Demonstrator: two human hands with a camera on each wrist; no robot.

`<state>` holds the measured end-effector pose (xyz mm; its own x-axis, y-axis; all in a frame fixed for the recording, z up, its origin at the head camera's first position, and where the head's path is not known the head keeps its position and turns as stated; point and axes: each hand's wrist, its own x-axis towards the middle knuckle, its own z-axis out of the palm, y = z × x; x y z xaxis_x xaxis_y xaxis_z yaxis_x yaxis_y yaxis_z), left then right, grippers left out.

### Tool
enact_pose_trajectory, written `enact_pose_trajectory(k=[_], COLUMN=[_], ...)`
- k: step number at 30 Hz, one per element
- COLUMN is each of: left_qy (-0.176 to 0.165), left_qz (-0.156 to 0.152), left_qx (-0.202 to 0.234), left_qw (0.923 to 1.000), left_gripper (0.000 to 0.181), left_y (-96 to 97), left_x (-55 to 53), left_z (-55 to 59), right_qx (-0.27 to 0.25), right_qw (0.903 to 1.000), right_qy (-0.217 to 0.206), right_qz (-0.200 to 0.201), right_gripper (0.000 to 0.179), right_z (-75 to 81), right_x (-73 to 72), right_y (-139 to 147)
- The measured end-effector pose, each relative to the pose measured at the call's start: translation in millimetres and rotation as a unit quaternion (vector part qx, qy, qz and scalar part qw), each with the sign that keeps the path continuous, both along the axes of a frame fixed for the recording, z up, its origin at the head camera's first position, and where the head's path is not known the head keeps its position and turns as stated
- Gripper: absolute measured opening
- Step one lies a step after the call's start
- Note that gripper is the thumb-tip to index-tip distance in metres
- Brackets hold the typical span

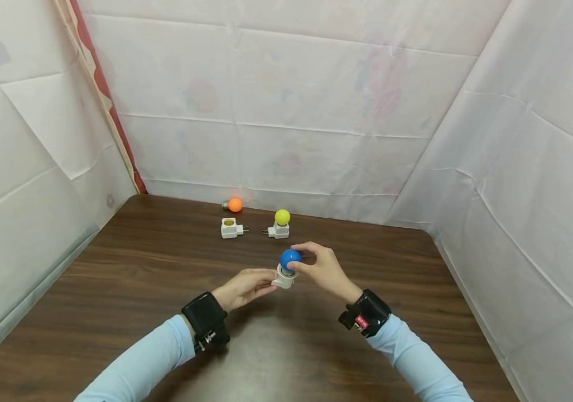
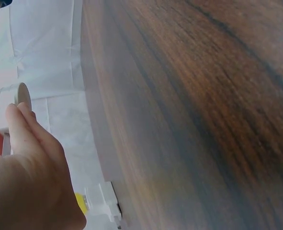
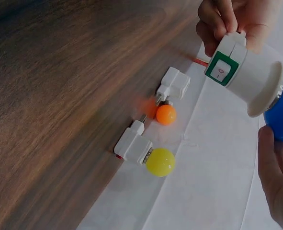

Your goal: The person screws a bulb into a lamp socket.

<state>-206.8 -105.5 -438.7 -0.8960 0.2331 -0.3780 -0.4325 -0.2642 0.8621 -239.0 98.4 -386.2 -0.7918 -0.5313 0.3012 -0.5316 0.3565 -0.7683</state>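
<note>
Over the middle of the table, my left hand grips a white lamp socket by its base. A blue light bulb stands at the socket's mouth, pinched between the thumb and fingers of my right hand. From the right wrist view, a strip of the bulb's metal base shows between the blue globe and the socket rim. That view also has a white rocker switch in a green frame on the socket's side. In the left wrist view, the bulb is out of sight.
Toward the back of the brown wooden table, a yellow bulb sits upright in a second white plug-in socket. Left of it lies a bulbless socket, with an orange bulb behind. White sheets hang around the table.
</note>
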Motion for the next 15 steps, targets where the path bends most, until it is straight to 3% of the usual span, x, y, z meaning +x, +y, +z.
enact_pose_trajectory(k=[5, 9, 12, 15], left_qy=[-0.002, -0.004, -0.005, 0.001], left_qz=[-0.004, -0.024, -0.043, -0.059], left_qx=[0.003, 0.009, 0.009, 0.005], left_qw=[1.0, 0.9997, 0.999, 0.9982], left_gripper=[0.039, 0.041, 0.041, 0.043], left_y=[-1.2, -2.7, -4.0, -5.9], left_x=[-0.5, 0.5, 1.4, 1.8], left_z=[0.5, 0.2, -0.4, -0.7], right_qx=[0.002, 0.004, -0.007, -0.035], right_qw=[1.0, 0.9997, 0.9975, 0.9887], right_qy=[0.0, -0.025, -0.061, -0.115], right_qz=[-0.008, 0.001, 0.033, 0.089], right_gripper=[0.04, 0.043, 0.046, 0.043], right_z=[-1.5, -1.6, -0.1, 2.0], right_x=[0.5, -0.1, -1.6, -4.0], right_y=[-1.4, -0.8, 1.5, 5.1])
